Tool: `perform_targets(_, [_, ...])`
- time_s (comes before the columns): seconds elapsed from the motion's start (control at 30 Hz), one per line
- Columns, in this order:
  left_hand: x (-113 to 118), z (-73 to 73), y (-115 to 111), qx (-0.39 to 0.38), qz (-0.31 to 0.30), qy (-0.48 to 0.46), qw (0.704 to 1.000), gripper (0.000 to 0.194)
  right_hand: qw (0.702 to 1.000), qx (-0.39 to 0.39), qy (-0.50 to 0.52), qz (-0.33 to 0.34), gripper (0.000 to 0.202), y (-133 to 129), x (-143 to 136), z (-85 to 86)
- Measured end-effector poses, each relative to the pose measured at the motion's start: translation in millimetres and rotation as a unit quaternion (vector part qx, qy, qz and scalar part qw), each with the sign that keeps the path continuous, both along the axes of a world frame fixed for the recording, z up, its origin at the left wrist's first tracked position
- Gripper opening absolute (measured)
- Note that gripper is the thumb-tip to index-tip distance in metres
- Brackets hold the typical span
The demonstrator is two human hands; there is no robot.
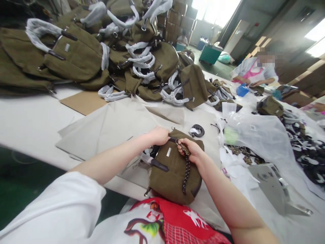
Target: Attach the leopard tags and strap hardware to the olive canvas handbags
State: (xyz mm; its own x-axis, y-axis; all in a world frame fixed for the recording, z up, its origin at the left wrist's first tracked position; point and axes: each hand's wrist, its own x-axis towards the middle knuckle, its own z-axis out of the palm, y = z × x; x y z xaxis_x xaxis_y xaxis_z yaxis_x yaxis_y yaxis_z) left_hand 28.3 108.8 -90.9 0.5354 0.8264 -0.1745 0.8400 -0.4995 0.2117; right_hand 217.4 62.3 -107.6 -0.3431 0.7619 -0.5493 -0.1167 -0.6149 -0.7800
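An olive-green bag [175, 183] with dark leather tabs and a small metal plate lies on the table close to my body. My left hand [160, 135] is closed at the bag's upper edge, around the end of a dark handle tab. On the right side of the bag, my right hand [191, 149] pinches a braided cord charm [186, 169] by its ring end, beside that tab. The cord's dark tail hangs down over the bag's front. Just beyond the bag sits a coiled black strap [197, 130] partly wrapped in white.
Olive bags with white-wrapped handles [76, 57] are heaped along the far side. Cardboard [85, 101] and grey sheets [106, 125] lie at left. To the right are clear plastic bags [261, 135], a metal stand [270, 186] and black parts [307, 152]. A co-worker [254, 73] sits farther back.
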Motion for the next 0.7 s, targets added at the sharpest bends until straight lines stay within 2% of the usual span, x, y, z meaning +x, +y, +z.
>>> perform_targets(0.1, [-7, 12.0, 3, -0.013, 0.017, 0.01, 1.0, 0.035, 1.0, -0.003, 0.007, 0.006, 0.016, 1, 4, -3.9])
perform_targets(0.2, [-15, 29.1, 1, -0.039, 0.012, 0.006, 0.999, 0.03, 1.0, 0.004, 0.007, 0.019, 0.017, 1, 1, 0.6])
perform_targets(0.3, [-19, 42.3, -3, -0.073, 0.008, -0.01, 0.997, 0.027, 0.999, 0.019, -0.006, 0.04, 0.015, -4, -11, 9.7])
perform_targets(0.4, [-19, 49.0, -8, -0.088, 0.01, -0.037, 0.995, 0.028, 0.998, 0.03, -0.022, 0.055, 0.01, -9, -28, 17.1])
perform_targets(0.53, [-15, 54.5, -22, -0.062, 0.006, -0.055, 0.997, 0.027, 0.999, 0.029, -0.027, 0.03, 0.008, -10, -43, 18.0])
perform_targets(0.7, [-7, 58.5, -55, 0.012, 0.016, -0.036, 0.999, 0.025, 0.999, 0.041, -0.011, -0.03, 0.012, -14, -47, 15.1])
